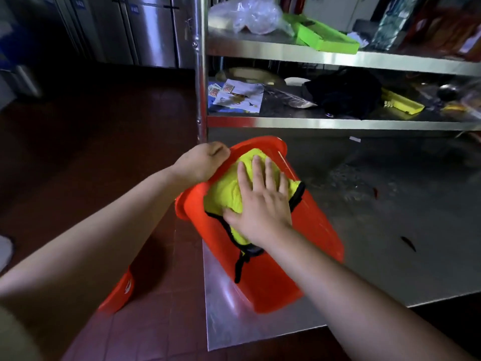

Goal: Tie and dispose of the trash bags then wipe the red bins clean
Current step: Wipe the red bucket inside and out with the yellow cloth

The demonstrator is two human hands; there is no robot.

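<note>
A red bin (315, 230) lies on its side on the steel table (390, 230), its mouth turned toward the shelves and the left. My left hand (200, 162) grips the bin's rim on the left. A yellow cloth with black trim (226, 188) is spread over the bin's upward side. My right hand (263, 201) presses flat on that cloth with straight, spread fingers. A black strip of the cloth's trim hangs down the bin wall toward me.
A second red bin (118, 293) shows partly on the tiled floor, lower left. Steel shelves (312, 123) behind the table hold papers, a black cloth, green trays and plastic bags. A shelf post (200, 74) stands just beyond my left hand. Small dark scraps lie on the table at right.
</note>
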